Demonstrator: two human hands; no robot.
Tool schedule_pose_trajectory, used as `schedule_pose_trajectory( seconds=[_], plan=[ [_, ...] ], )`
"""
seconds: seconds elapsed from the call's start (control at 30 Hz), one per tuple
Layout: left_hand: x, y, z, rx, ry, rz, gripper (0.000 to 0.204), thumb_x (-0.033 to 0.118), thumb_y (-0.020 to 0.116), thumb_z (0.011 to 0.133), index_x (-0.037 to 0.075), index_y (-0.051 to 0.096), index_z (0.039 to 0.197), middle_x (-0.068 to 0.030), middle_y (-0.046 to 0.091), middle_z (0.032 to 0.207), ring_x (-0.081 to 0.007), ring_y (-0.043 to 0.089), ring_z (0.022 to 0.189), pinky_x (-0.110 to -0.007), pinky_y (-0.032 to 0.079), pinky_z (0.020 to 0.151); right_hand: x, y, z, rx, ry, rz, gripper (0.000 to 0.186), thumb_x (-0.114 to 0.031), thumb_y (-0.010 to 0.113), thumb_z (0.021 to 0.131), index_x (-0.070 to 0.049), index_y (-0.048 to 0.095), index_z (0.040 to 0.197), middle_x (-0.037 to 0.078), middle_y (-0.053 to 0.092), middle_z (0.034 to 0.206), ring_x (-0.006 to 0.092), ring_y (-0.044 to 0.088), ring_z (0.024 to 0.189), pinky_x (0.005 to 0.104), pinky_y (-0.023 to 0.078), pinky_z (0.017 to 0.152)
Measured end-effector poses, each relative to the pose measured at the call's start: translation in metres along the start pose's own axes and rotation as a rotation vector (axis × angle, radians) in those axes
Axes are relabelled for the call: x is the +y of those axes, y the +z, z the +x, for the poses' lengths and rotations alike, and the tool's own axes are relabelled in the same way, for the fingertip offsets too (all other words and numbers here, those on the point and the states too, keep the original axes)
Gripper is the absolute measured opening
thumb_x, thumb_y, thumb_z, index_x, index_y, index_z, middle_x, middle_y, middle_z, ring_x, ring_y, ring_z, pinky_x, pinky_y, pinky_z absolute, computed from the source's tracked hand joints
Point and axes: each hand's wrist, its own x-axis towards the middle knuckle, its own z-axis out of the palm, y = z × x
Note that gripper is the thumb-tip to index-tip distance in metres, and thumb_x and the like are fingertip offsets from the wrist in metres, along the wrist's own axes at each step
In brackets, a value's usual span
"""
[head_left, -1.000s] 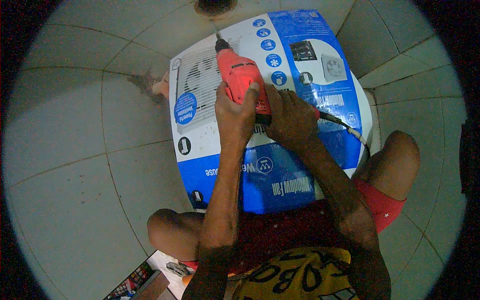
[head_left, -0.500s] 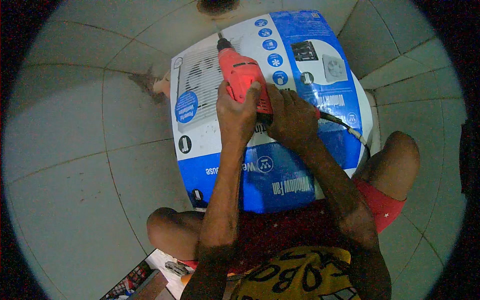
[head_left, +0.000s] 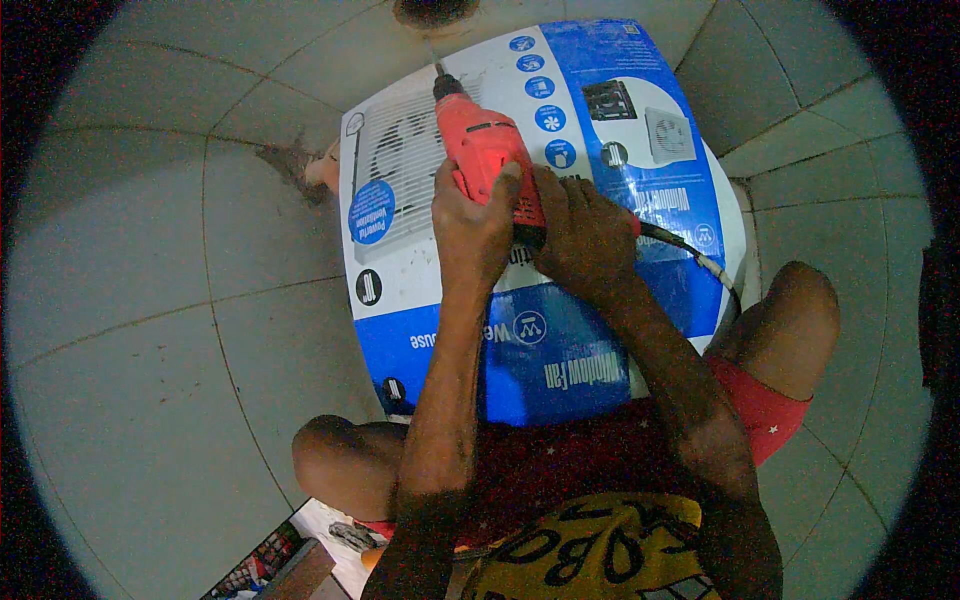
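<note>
Head view: red drill (head_left: pixel 483 140) over a blue-and-white box (head_left: pixel 660 270), bit (head_left: pixel 438 70) pointing away.
Left hand (head_left: pixel 472 230) curled around its body, right hand (head_left: pixel 590 230) around its handle; both should stay firm, bit straight.

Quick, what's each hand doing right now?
Left hand: closed, holding the drill.
Right hand: closed, holding the same drill nearer its cord.

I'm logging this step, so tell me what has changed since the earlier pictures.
No clear movement shows; nothing was taken hold of or let go. As before, the left hand and right hand grip the red drill, its bit pointing away from the person, over the blue-and-white box.
</note>
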Motion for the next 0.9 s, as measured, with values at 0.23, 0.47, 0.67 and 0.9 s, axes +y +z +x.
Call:
schedule_pose_trajectory(
  seconds=[0.23, 0.47, 0.67, 0.9],
  plan=[
    [-0.004, -0.001, 0.001, -0.014, 0.014, -0.022, 0.064, 0.041, 0.072, 0.081, -0.009, 0.053, 0.116, -0.0244, 0.064, 0.102, -0.0322, 0.064, 0.093, -0.040, 0.050, 0.084, -0.004, -0.007, 0.004, 0.037, 0.005, 0.002, 0.068, -0.017, 0.071, 0.067, 0.002, 0.048, 0.128, 0.019, 0.063, 0.097, 0.0350, 0.064, 0.086, 0.0448, 0.054, 0.074],
    [0.000, -0.002, -0.001, -0.037, -0.031, -0.057, 0.065, 0.041, 0.072, 0.081, -0.009, 0.052, 0.118, -0.0232, 0.064, 0.104, -0.0308, 0.063, 0.093, -0.039, 0.050, 0.084, -0.005, -0.010, 0.005, -0.001, 0.032, 0.052, 0.070, -0.018, 0.072, 0.066, 0.002, 0.049, 0.128, 0.018, 0.064, 0.096, 0.0342, 0.064, 0.085, 0.0436, 0.054, 0.074],
    [0.002, -0.001, -0.002, -0.021, -0.013, -0.054, 0.066, 0.041, 0.072, 0.081, -0.009, 0.051, 0.119, -0.0229, 0.064, 0.104, -0.0302, 0.063, 0.094, -0.039, 0.050, 0.084, -0.002, -0.003, 0.002, 0.079, -0.016, -0.019, 0.069, -0.014, 0.071, 0.063, 0.002, 0.050, 0.127, 0.018, 0.064, 0.096, 0.0335, 0.065, 0.084, 0.0429, 0.054, 0.073],
    [-0.006, -0.007, 0.007, -0.067, -0.029, 0.043, 0.071, 0.048, 0.070, 0.081, -0.009, 0.051, 0.120, -0.0278, 0.064, 0.107, -0.0367, 0.064, 0.098, -0.042, 0.050, 0.086, -0.004, -0.004, 0.004, 0.084, -0.026, 0.013, 0.072, -0.011, 0.072, 0.059, 0.003, 0.050, 0.126, 0.018, 0.064, 0.095, 0.0339, 0.065, 0.083, 0.0429, 0.055, 0.073]
  ],
)
